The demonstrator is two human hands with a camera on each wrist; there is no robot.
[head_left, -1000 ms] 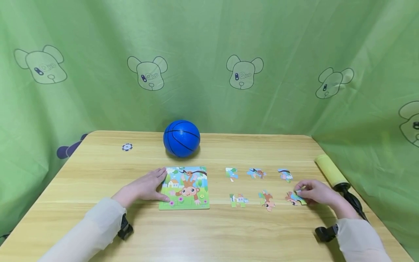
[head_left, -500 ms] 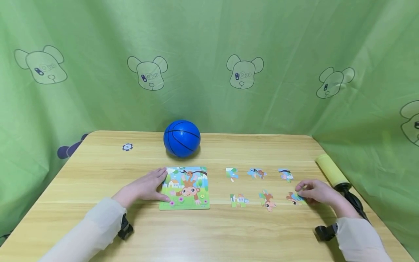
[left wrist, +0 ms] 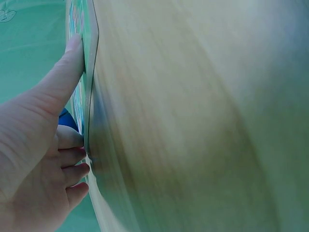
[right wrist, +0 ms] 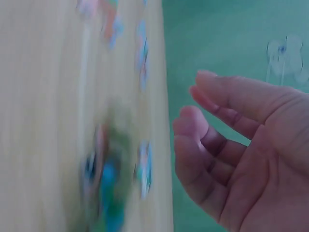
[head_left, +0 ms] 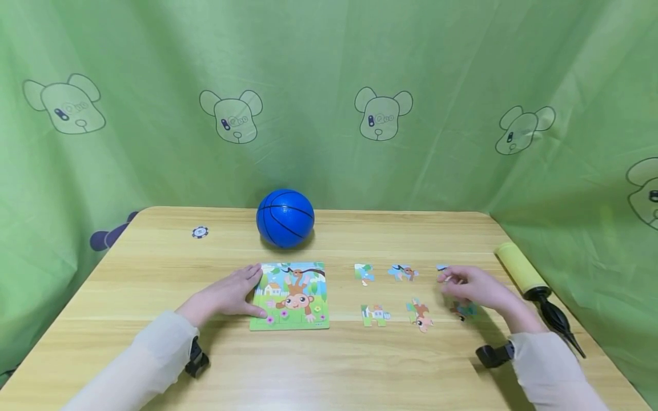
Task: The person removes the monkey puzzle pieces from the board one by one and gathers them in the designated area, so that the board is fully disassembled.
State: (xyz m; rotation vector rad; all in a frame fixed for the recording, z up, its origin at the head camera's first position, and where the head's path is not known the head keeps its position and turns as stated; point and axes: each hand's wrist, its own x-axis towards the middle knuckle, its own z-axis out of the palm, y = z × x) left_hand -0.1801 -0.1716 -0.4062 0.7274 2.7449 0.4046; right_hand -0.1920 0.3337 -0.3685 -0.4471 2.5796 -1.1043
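My left hand [head_left: 231, 293] rests at the left edge of a square monkey puzzle [head_left: 295, 321], its thumb lying on the picture. In the left wrist view the other fingertips meet the puzzle's edge. Over the right end of the loose pieces hovers my right hand [head_left: 473, 287], fingers loosely bent and nothing between them. Partly covered by it are a branch-and-sky piece [head_left: 441, 267] and a monkey piece [head_left: 465, 310], which is blurred in the right wrist view. Further left lie a bird piece [head_left: 403, 272], a tree piece [head_left: 364, 273], a house piece [head_left: 375, 315] and a monkey-face piece [head_left: 420, 315].
A blue toy basketball [head_left: 285, 218] stands behind the puzzle. A poker-chip-like disc [head_left: 200, 232] lies at the back left. Along the right table edge is a yellow hand pump [head_left: 521, 271] with a black end. Green curtain [head_left: 319, 165] hangs behind the table.
My right hand has left the front right monkey piece and moved up and to the left, towards the branch-and-sky piece. That monkey piece stays on the table. The left hand keeps its place.
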